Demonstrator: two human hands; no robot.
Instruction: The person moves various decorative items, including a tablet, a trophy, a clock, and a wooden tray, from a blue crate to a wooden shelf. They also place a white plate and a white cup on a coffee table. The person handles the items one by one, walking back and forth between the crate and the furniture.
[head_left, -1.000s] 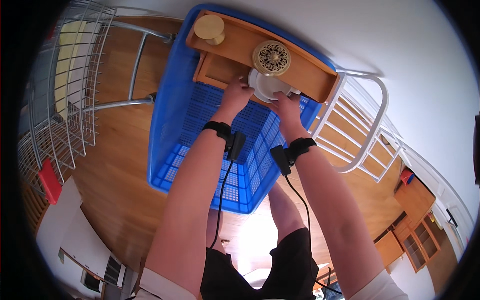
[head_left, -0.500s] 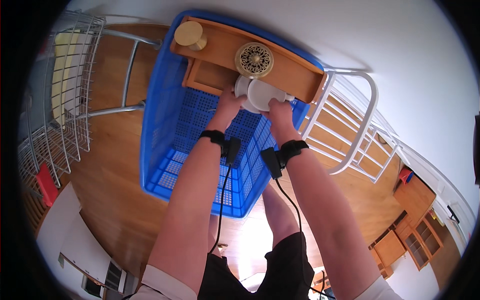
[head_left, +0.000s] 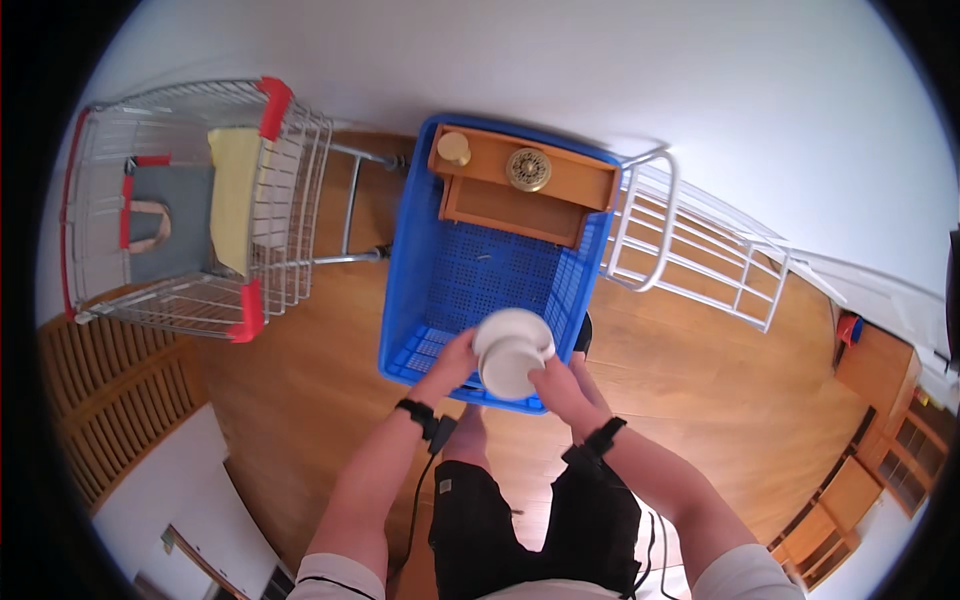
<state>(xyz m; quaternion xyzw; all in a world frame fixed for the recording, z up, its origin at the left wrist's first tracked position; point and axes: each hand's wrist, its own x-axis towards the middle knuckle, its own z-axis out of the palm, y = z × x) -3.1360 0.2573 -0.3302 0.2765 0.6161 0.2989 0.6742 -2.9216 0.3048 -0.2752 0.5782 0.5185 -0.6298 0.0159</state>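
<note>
Over blue crate, L fingers & R fingers grasping white dishes; pale tag on blk shorts, illegible.

Left fingers and right fingers hold 2 white dishes — over a blue crate.

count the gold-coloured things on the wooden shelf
2: a plain round-topped piece near the left end of the wooden shelf, and a round openwork piece to its right, near the middle. Any underneath the top level could be hidden.
</note>
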